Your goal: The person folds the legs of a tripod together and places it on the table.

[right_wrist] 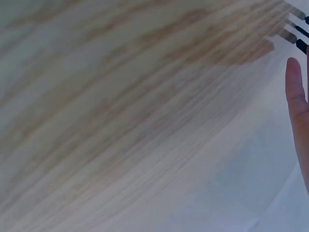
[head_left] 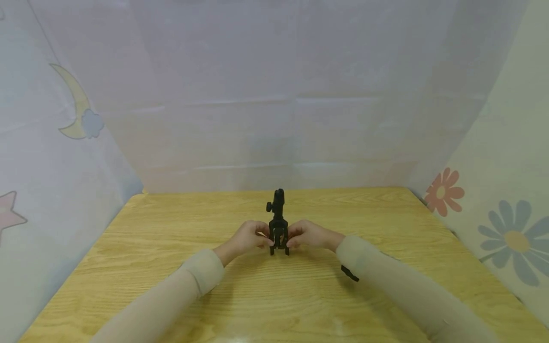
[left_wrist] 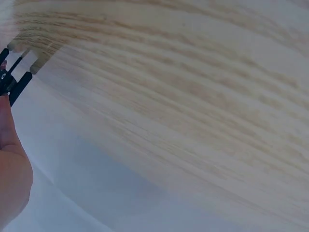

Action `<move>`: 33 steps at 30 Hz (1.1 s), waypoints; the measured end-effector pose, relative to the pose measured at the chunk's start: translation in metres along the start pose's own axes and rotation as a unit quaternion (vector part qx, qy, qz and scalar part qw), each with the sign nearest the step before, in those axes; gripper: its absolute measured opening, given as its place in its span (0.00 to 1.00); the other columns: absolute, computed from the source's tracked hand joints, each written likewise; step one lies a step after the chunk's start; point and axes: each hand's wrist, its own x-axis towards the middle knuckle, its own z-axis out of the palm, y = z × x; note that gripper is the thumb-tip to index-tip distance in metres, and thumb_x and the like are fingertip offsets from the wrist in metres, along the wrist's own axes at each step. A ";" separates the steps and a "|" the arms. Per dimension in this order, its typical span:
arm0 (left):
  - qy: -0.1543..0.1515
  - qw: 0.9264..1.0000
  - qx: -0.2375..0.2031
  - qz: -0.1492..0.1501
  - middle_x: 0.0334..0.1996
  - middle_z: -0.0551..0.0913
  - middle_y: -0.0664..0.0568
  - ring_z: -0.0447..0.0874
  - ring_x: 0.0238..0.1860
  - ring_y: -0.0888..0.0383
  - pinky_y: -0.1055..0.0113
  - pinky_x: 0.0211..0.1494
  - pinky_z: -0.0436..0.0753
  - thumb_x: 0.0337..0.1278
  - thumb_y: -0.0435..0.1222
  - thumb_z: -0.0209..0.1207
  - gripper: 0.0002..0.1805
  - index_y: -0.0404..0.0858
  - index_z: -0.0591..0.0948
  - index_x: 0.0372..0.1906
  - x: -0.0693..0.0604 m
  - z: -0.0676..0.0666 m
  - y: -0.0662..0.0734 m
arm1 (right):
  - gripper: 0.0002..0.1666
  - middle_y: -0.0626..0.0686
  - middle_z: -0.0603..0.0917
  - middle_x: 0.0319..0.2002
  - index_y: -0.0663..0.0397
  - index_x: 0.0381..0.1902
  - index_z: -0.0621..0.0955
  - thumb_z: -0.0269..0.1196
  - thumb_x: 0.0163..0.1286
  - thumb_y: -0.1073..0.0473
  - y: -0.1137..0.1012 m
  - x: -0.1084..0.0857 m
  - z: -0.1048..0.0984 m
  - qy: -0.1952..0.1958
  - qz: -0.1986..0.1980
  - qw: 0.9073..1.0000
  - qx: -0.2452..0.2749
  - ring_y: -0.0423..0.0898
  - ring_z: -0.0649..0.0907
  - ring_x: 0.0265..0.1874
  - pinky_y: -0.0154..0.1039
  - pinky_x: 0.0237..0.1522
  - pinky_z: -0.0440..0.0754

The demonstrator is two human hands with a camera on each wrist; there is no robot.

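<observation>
A black stand (head_left: pixel 278 228), with short legs at its base and a round knob on its left side, stands upright on the wooden table in the head view. My left hand (head_left: pixel 249 237) holds its lower left side, thumb low and fingers above. From the right, my right hand (head_left: pixel 312 235) grips the opposite side near the legs. In the left wrist view the thumb of my left hand (left_wrist: pixel 13 169) meets the black legs (left_wrist: pixel 20 88) at the edge. The right wrist view shows my right thumb (right_wrist: pixel 295 89) extended beside the leg tips (right_wrist: pixel 301 46). Most fingers are hidden there.
The wooden table (head_left: pixel 171 214) reaches back to a pale cloth backdrop (head_left: pixel 274 119). Cloth with a moon and star hangs on the left, cloth with flowers on the right. A small black piece (head_left: pixel 350 273) shows under the right sleeve (head_left: pixel 386 271).
</observation>
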 end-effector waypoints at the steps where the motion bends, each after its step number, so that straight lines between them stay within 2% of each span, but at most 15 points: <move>1: -0.002 1.000 -0.001 0.002 0.32 0.83 0.49 0.85 0.33 0.58 0.64 0.35 0.85 0.56 0.26 0.65 0.02 0.29 0.83 0.34 0.000 0.000 0.000 | 0.07 0.52 0.86 0.34 0.70 0.41 0.83 0.61 0.68 0.69 0.000 0.000 -0.001 -0.004 0.003 1.000 0.004 0.45 0.81 0.32 0.45 0.39 0.83; 4: -0.005 1.000 0.000 -0.003 0.31 0.83 0.49 0.84 0.32 0.59 0.64 0.36 0.85 0.55 0.25 0.65 0.02 0.29 0.83 0.33 0.002 0.000 0.000 | 0.08 0.52 0.86 0.36 0.69 0.42 0.83 0.62 0.68 0.68 -0.001 0.001 -0.003 -0.016 0.008 1.000 0.006 0.43 0.81 0.33 0.42 0.41 0.82; 9: -0.001 1.000 0.003 -0.027 0.29 0.83 0.47 0.83 0.31 0.59 0.63 0.35 0.86 0.54 0.23 0.65 0.02 0.26 0.82 0.32 0.008 0.001 -0.002 | 0.09 0.54 0.86 0.37 0.70 0.43 0.83 0.63 0.67 0.68 -0.002 0.003 -0.006 -0.031 -0.012 0.999 0.004 0.42 0.81 0.34 0.39 0.42 0.80; 17: 0.007 1.000 0.000 -0.022 0.29 0.83 0.43 0.84 0.30 0.56 0.61 0.35 0.86 0.53 0.21 0.64 0.01 0.26 0.84 0.31 0.009 0.001 -0.001 | 0.09 0.58 0.86 0.39 0.73 0.42 0.82 0.62 0.67 0.70 0.003 0.006 -0.004 -0.030 -0.034 0.999 0.006 0.42 0.82 0.37 0.37 0.44 0.81; 23: 0.003 1.000 0.005 -0.021 0.30 0.83 0.44 0.85 0.32 0.53 0.59 0.36 0.86 0.55 0.22 0.63 0.02 0.25 0.83 0.34 0.007 0.000 -0.002 | 0.08 0.56 0.86 0.37 0.72 0.42 0.82 0.62 0.67 0.70 0.002 0.006 -0.001 -0.020 -0.030 0.999 -0.005 0.41 0.81 0.35 0.36 0.41 0.81; 29: 0.000 1.000 0.009 -0.018 0.33 0.85 0.44 0.85 0.34 0.55 0.62 0.36 0.86 0.57 0.23 0.63 0.04 0.26 0.84 0.37 0.007 0.000 -0.003 | 0.08 0.52 0.86 0.35 0.68 0.40 0.83 0.66 0.64 0.68 -0.008 0.004 0.002 -0.005 -0.004 0.998 -0.070 0.39 0.82 0.32 0.34 0.39 0.81; 33: 0.001 1.000 0.015 -0.012 0.34 0.86 0.44 0.86 0.36 0.53 0.61 0.36 0.86 0.58 0.23 0.62 0.04 0.26 0.84 0.37 0.007 0.002 -0.002 | 0.07 0.56 0.86 0.36 0.69 0.40 0.83 0.65 0.64 0.70 -0.010 0.001 0.002 -0.006 -0.037 0.994 -0.098 0.42 0.84 0.35 0.35 0.41 0.82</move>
